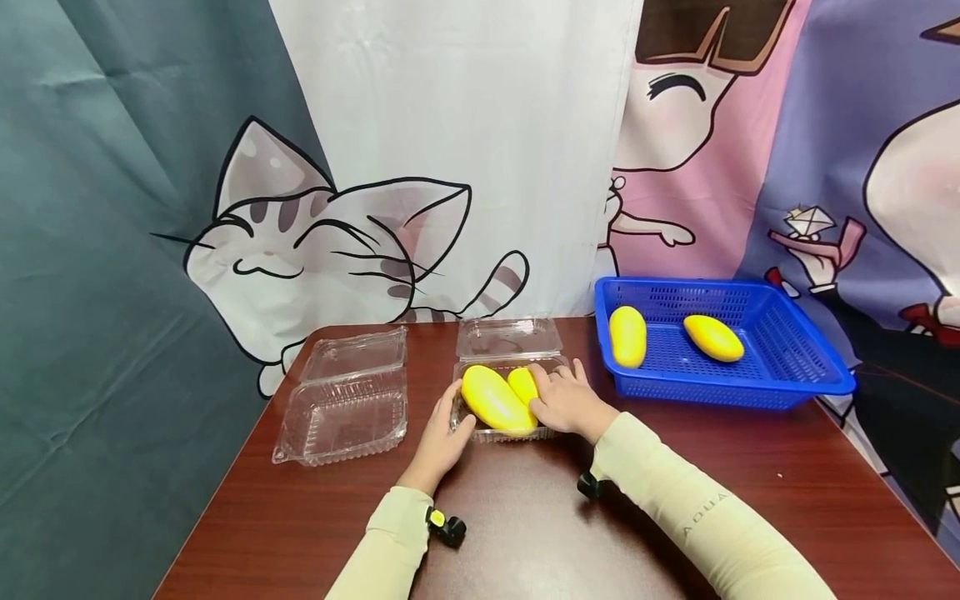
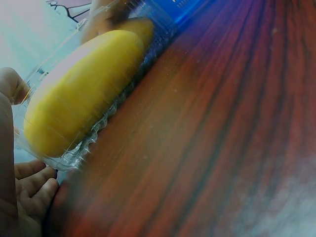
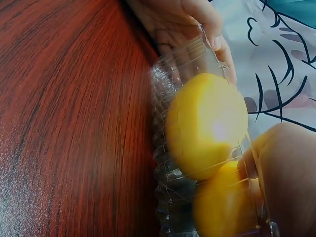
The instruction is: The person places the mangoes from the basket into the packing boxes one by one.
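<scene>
A clear plastic clamshell box [image 1: 551, 364] stands on the table, lid raised toward the back. Inside it a large yellow mango [image 1: 493, 402] lies aslant. Beside that on the right is a second, partly covered mango [image 1: 522, 384]. My left hand [image 1: 441, 440] grips the box's left side, thumb at the rim, fingers along the outer wall [image 3: 190, 52]. Reaching into the box from the right, my right hand [image 1: 564, 402] holds the second mango, its fingers over the fruit's top and right side. In the right wrist view this mango [image 3: 224, 200] touches the larger one [image 3: 207, 123].
Another clear clamshell box [image 1: 352, 412], lid up, stands to the left. At the back right is a blue plastic basket [image 1: 720, 392] with one mango [image 1: 627, 337] at its left wall and another mango [image 1: 714, 337] near its middle. A printed curtain [image 1: 480, 108] hangs behind the table.
</scene>
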`<state>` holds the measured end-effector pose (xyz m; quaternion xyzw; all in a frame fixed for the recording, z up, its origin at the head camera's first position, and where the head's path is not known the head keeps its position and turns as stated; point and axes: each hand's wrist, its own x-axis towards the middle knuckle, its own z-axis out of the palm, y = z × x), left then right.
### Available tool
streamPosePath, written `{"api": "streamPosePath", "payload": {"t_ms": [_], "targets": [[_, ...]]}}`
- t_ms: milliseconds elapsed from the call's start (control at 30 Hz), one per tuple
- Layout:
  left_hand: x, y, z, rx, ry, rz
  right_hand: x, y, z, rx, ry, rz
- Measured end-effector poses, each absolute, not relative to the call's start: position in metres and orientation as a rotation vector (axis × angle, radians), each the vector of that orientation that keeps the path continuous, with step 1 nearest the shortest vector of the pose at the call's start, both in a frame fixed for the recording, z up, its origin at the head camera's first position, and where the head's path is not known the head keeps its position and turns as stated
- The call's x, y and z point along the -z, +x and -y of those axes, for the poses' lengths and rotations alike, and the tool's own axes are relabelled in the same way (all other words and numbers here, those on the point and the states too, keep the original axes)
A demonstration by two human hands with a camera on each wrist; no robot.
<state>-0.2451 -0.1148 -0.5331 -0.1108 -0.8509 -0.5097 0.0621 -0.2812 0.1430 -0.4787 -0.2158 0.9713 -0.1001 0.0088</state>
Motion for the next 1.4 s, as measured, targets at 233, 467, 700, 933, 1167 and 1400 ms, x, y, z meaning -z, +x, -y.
{"api": "streamPosePath", "payload": {"t_ms": [233, 467, 700, 933, 1167, 1400], "targets": [[0.534, -0.243, 0.113, 1.599, -0.360, 2.544, 0.479, -0.279, -0.152, 0.666, -0.780, -3.131], [0.533, -0.246, 0.113, 1.932, -0.396, 2.308, 0.498, -0.286, -0.167, 1.763, -0.486, -2.817], [0.530, -0.268, 0.113, 2.383, -0.314, 1.953, 0.517, -0.302, -0.171, 2.454, -0.113, -1.999], [0.534, -0.283, 0.105, 2.515, -0.296, 1.812, 0.531, -0.309, -0.171, 2.539, -0.073, -1.832], [0.534, -0.284, 0.107, 2.529, -0.229, 1.809, 0.527, -0.306, -0.169, 2.553, -0.098, -1.798], [0.528, -0.283, 0.110, 2.520, -0.283, 1.765, 0.526, -0.305, -0.171, 2.610, -0.219, -1.733]]}}
